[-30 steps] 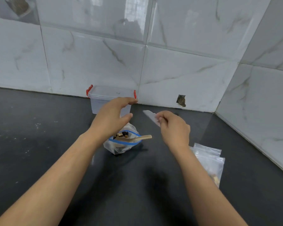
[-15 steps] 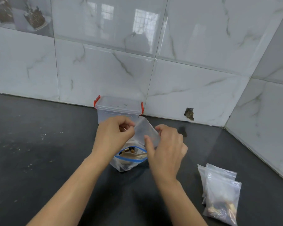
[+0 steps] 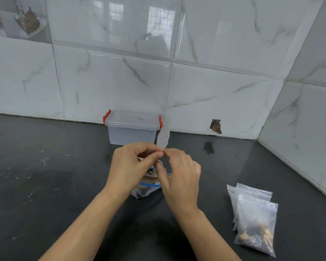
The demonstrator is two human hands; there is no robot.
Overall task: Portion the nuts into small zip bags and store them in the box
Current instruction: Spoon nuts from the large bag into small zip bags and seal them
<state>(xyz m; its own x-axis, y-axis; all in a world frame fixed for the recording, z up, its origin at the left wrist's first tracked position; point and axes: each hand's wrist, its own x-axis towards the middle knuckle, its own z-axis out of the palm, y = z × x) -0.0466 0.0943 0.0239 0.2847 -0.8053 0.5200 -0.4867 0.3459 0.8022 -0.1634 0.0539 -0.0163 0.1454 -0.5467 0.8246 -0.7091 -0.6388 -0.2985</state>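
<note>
A white marble-patterned tiled wall [image 3: 120,81] rises behind a dark grey, lightly speckled countertop [image 3: 36,176], and a second tiled wall meets it at a corner on the right. Near the base of the back wall, a small chipped hole [image 3: 216,126] shows in one tile.

A clear rectangular plastic storage box with red side latches [image 3: 132,129] stands on the countertop against the back wall, its lid on.

The person's two bare forearms reach in from the bottom edge and meet in front of the box. The left hand [image 3: 132,167] and the right hand [image 3: 181,177] come together at the fingertips, both with fingers curled, pinching the lower edge of a small empty clear zip bag [image 3: 163,135]. The bag stands up thin and nearly edge-on from the pinch, its top reaching in front of the box's right latch.

Under and partly behind the hands, a larger clear bag with a blue zip rim [image 3: 146,189] rests on the countertop, open at the top; a few brown nuts [image 3: 150,172] show inside between the hands.

Well apart to the right, on the countertop, two small clear zip bags [image 3: 254,217] lie overlapped; the upper one holds a little heap of brown nuts at its lower end. What the lower one holds cannot be told.
</note>
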